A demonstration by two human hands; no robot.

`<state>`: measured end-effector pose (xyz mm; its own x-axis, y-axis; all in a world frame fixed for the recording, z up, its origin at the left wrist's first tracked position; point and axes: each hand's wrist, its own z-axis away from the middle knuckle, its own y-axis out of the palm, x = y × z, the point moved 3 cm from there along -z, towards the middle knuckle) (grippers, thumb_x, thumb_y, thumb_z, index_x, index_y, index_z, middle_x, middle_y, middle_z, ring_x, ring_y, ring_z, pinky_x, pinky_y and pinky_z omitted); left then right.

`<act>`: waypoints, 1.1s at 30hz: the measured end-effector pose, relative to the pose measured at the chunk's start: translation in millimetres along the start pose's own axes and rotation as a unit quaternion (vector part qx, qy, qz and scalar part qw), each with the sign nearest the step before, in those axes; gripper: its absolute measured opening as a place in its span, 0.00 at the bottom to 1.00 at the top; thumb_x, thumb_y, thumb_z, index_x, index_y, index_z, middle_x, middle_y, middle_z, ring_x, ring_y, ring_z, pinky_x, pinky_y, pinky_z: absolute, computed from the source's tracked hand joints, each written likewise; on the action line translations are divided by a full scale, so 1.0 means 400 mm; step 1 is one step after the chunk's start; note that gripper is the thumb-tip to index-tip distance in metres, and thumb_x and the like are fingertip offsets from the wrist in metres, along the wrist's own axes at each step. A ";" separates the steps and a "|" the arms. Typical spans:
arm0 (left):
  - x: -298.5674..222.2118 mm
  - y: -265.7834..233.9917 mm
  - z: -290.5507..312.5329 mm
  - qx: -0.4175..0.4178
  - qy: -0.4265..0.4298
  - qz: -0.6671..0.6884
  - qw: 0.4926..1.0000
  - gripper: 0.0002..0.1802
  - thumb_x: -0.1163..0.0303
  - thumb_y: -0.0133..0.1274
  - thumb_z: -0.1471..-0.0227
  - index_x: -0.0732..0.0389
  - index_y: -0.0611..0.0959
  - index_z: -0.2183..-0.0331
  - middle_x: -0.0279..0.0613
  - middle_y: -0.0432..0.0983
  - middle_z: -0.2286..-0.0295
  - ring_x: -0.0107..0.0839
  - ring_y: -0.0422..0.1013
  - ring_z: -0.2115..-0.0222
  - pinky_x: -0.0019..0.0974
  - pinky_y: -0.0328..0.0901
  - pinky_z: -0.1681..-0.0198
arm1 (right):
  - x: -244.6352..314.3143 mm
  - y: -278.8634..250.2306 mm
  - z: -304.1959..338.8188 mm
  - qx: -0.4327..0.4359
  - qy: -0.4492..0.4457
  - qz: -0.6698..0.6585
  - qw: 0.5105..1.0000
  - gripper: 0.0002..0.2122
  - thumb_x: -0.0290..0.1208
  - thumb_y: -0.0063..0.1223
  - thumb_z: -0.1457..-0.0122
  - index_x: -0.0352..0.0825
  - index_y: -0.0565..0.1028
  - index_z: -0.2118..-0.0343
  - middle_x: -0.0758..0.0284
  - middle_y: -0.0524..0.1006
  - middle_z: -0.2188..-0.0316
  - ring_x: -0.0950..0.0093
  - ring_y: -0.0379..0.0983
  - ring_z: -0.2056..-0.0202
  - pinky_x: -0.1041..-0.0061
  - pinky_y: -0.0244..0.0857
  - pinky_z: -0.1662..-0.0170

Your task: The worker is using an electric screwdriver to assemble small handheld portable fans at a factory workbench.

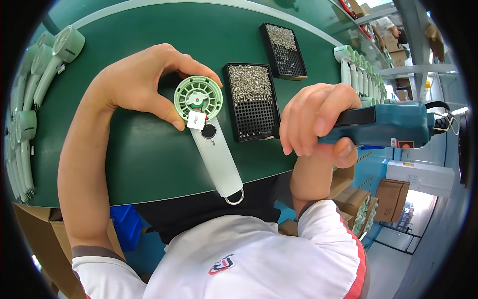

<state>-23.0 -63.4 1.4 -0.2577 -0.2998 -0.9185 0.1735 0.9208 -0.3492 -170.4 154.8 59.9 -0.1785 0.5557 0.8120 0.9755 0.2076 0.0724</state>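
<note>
My left hand [137, 84] grips the round, light-green head of a handheld fan [219, 164], thumb on the near side and fingers around the far side. The head is open on top, showing ribs and a small centre hub with wires. A white paper tag [196, 120] lies where head meets handle. The pale handle slants toward me and ends in a metal ring. My right hand [316, 119] is wrapped around a teal electric screwdriver [398, 124], its tip pointing left. That tip is by the near right corner of a black screw tray [251, 119], whose far half is heaped with screws.
Another black screw tray [291, 62] sits farther back. Light-green fan bodies are grouped at the left [52, 65] and far right [356, 70] of the green table [149, 174]. A blue bin [124, 226] and cardboard boxes [393, 199] stand beyond the table's near edge.
</note>
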 end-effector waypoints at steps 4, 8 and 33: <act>0.005 -0.003 -0.004 0.006 0.000 -0.001 1.000 0.40 0.74 0.76 0.71 0.67 0.83 0.49 0.41 0.85 0.63 0.26 0.77 0.64 0.32 0.71 0.52 | -0.002 -0.006 0.000 0.006 0.001 -0.002 1.000 0.13 0.38 0.56 0.35 0.32 0.70 0.60 0.67 0.76 0.79 0.75 0.73 0.83 0.73 0.76 0.78; 0.011 -0.005 -0.003 0.007 0.011 -0.006 1.000 0.40 0.74 0.75 0.70 0.67 0.83 0.49 0.40 0.85 0.63 0.25 0.78 0.64 0.32 0.72 0.52 | -0.003 -0.009 -0.003 0.015 -0.004 0.003 1.000 0.14 0.38 0.55 0.34 0.31 0.70 0.60 0.67 0.76 0.79 0.76 0.73 0.83 0.73 0.76 0.78; -0.004 0.001 -0.004 0.003 -0.026 0.001 1.000 0.35 0.73 0.74 0.68 0.64 0.86 0.52 0.43 0.86 0.63 0.32 0.80 0.64 0.35 0.72 0.52 | -0.042 0.054 -0.260 -0.048 -0.056 0.104 0.992 0.22 0.42 0.28 0.26 0.31 0.72 0.47 0.65 0.72 0.75 0.70 0.68 0.80 0.62 0.70 0.74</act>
<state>-24.1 -62.2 2.9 -0.2086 -0.3111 -0.9272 0.1787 0.9200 -0.3489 -133.1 66.2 107.8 0.0197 0.6656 0.7461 0.9995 0.0052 -0.0310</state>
